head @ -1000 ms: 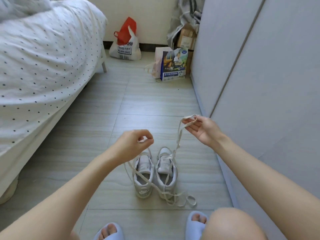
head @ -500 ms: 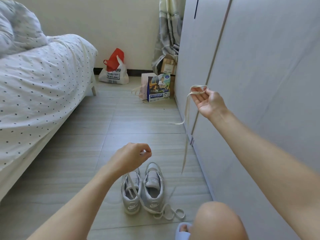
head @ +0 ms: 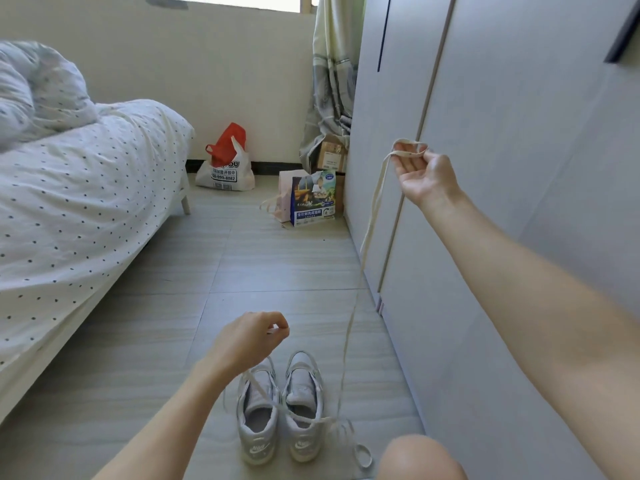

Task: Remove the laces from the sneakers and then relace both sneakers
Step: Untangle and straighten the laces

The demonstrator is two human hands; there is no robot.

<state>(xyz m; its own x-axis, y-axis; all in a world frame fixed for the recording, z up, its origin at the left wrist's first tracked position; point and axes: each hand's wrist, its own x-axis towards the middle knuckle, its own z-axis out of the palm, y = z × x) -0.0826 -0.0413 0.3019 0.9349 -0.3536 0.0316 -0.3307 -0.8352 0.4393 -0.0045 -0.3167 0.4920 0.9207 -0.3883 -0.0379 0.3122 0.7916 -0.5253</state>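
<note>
Since a second ago the right hand (head: pixel 424 171) has risen from just above the sneakers to well up beside the wardrobe, drawing its lace out long, and the camera has tilted up to show more of the far wall.

Largest in view is the tall pale grey wardrobe (head: pixel 512 168) filling the right side, its door seams running down to the floor. Opposite it stands the bed with a white dark-dotted cover (head: pixel 79 209) on the left. Between them lies the light wood-look tiled floor (head: pixel 270 271). At the far wall sit a white carrier bag with a red top (head: pixel 225 168), a printed blue paper gift bag (head: pixel 313 199) near the wardrobe, and a pale patterned curtain (head: pixel 332 81) hanging in the corner.

Pale grey low-top sneakers (head: pixel 280 410) stand side by side on the floor near the person's bare knee (head: pixel 420 460), heels towards the camera, eyelets apparently empty (hard to be sure at this size).

One flat cream shoelace (head: pixel 372 216) is looped over the right hand's curled fingers and pinched there, hanging down to a loose coil on the floor just right of the sneakers. The left hand (head: pixel 247 341) hovers above the left sneaker, thumb and forefinger pinching the second cream lace (head: pixel 268 400), which trails diagonally across both shoes.
</note>
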